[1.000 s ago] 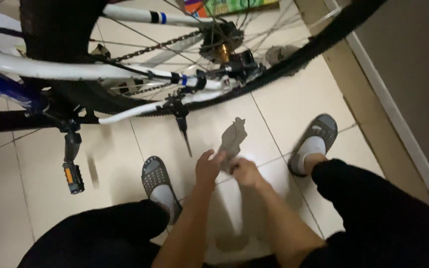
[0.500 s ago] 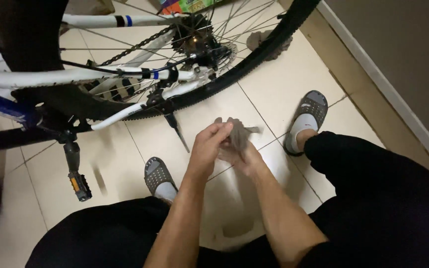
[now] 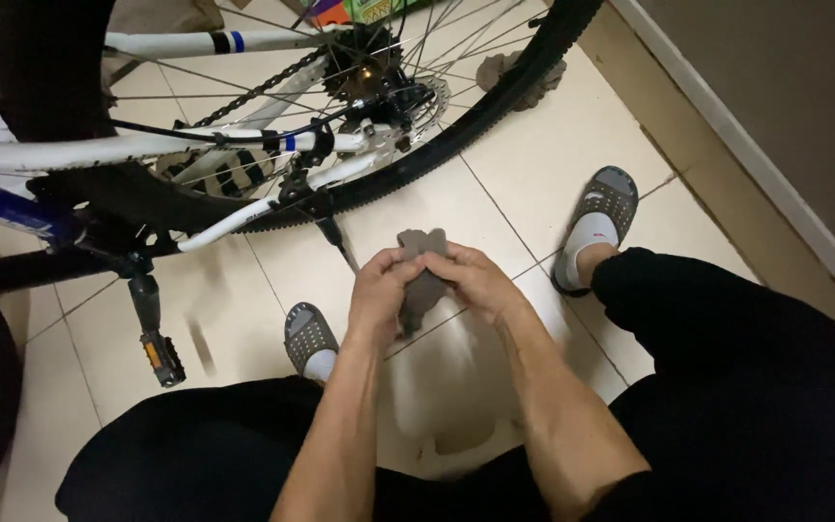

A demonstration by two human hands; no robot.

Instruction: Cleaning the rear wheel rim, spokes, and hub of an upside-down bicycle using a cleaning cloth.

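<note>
My left hand (image 3: pixel 381 293) and my right hand (image 3: pixel 474 277) are pressed together in front of me, both gripping a small grey rag (image 3: pixel 421 266) that sticks out above and below the fingers. The hands hover over the tiled floor, between my knees in black trousers. Just beyond them is the white bicycle frame (image 3: pixel 137 147) with its kickstand (image 3: pixel 333 237), chain and rear gear cluster (image 3: pixel 371 66).
The rear wheel's black tyre (image 3: pixel 495 97) arcs across the top. A pedal (image 3: pixel 160 356) hangs at the left. My feet in grey slippers (image 3: pixel 603 215) rest on pale floor tiles. A wall with skirting (image 3: pixel 746 164) runs along the right. Another grey rag (image 3: pixel 519 72) lies behind the tyre.
My hands have come closer together and bunched the rag between them. The view has shifted slightly, bringing the hands nearer the middle.
</note>
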